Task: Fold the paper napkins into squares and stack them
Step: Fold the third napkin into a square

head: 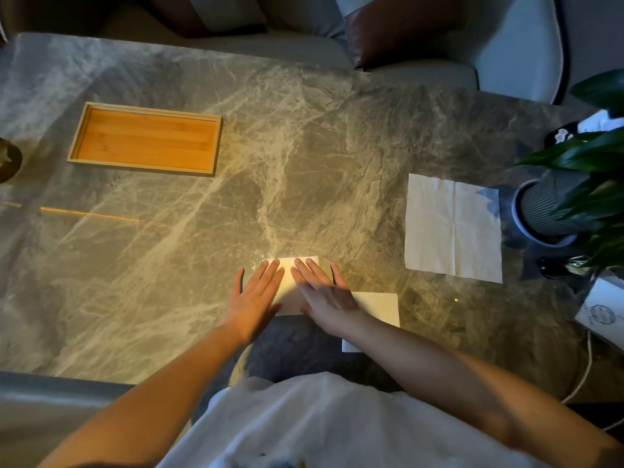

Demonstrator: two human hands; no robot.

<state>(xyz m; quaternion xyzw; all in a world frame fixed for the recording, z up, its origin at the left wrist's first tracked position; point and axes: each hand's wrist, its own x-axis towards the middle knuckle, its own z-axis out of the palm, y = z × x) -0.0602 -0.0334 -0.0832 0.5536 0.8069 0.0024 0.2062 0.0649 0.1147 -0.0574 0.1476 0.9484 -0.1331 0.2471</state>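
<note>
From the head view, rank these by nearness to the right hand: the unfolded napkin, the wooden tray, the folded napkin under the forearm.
From the right hand:
1. Folded napkin, just to its right, partly under the forearm.
2. Unfolded napkin, flat on the table, farther right and up.
3. Wooden tray, far left, across the table.

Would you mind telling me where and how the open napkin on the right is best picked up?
Probably by its near left corner, from the left. The open napkin lies flat on the table, so pinch a corner; that one is free, while the plant pot crowds the right edge.
</note>
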